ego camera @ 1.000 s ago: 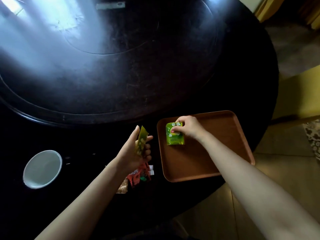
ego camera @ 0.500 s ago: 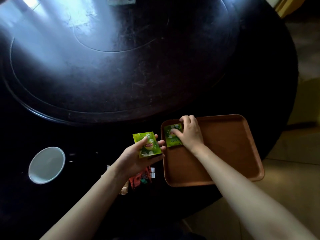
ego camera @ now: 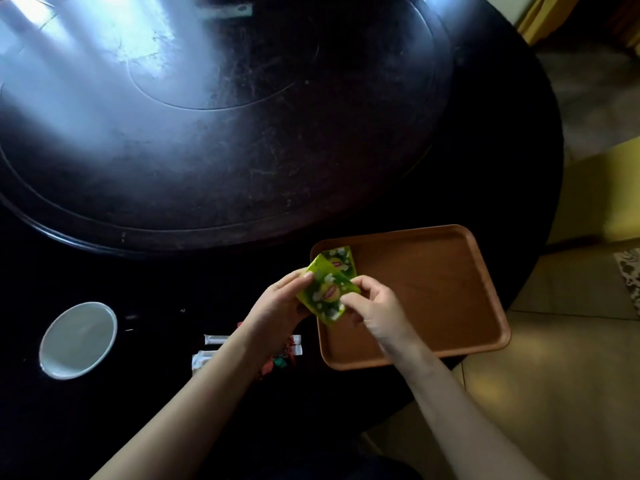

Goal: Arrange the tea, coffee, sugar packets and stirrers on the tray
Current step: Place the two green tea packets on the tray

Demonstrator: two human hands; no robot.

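A brown wooden tray point(ego camera: 433, 289) lies at the near right of the dark round table. One green tea packet point(ego camera: 341, 259) rests flat in the tray's far left corner. A second green tea packet point(ego camera: 327, 294) is held over the tray's left rim, pinched from the left by my left hand point(ego camera: 280, 303) and from the right by my right hand point(ego camera: 375, 308). On the table left of the tray, partly hidden under my left forearm, lie white stick packets point(ego camera: 214, 339) and red and green packets point(ego camera: 278, 362).
A white bowl point(ego camera: 78, 341) stands on the table at the near left. A large raised turntable point(ego camera: 207, 116) fills the table's middle and far side. The table edge curves past the tray's right side, with tiled floor point(ego camera: 554, 358) beyond.
My right hand left the packet in the tray corner and came to the second packet. My left hand brought that packet right, over the tray's rim; both hands now pinch it.
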